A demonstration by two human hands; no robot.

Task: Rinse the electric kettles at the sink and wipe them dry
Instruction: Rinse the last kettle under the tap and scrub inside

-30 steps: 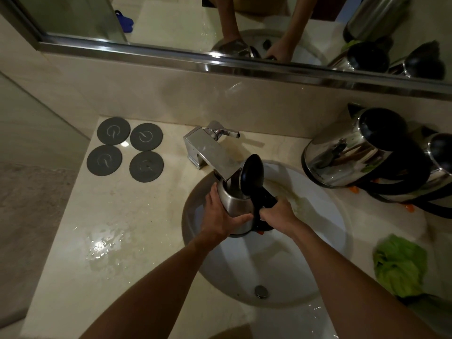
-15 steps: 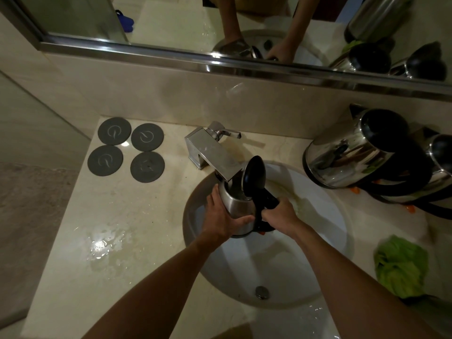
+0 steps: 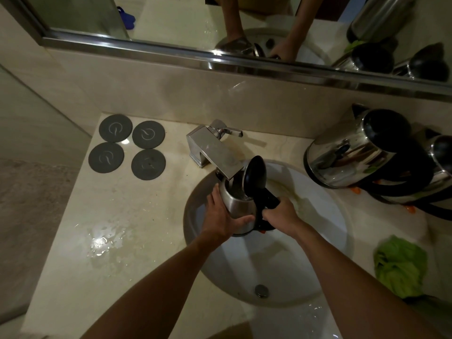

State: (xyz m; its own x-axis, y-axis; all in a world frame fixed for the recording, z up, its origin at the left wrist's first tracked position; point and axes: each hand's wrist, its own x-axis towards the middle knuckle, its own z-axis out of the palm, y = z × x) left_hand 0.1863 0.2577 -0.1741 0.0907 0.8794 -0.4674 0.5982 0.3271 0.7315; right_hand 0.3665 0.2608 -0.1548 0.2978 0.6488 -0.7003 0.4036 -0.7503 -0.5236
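Kettle [image 3: 238, 207], lid up, sits under the faucet [image 3: 212, 152] over the sink [image 3: 325, 241]; our left hand [image 3: 220, 217] wraps its steel body; our right hand [image 3: 281, 214] grips its black handle; two more kettles [image 3: 347, 152] lie on the desk [image 3: 122, 216].

Kettle [image 3: 241, 204], under the tap [image 3: 215, 152]: lid [image 3: 255, 176] now swung slightly further right and more upright than a second ago. Left hand [image 3: 221, 216]: fingers spread a little wider on the steel body. Right hand [image 3: 278, 214]: grip on handle shifted marginally right.
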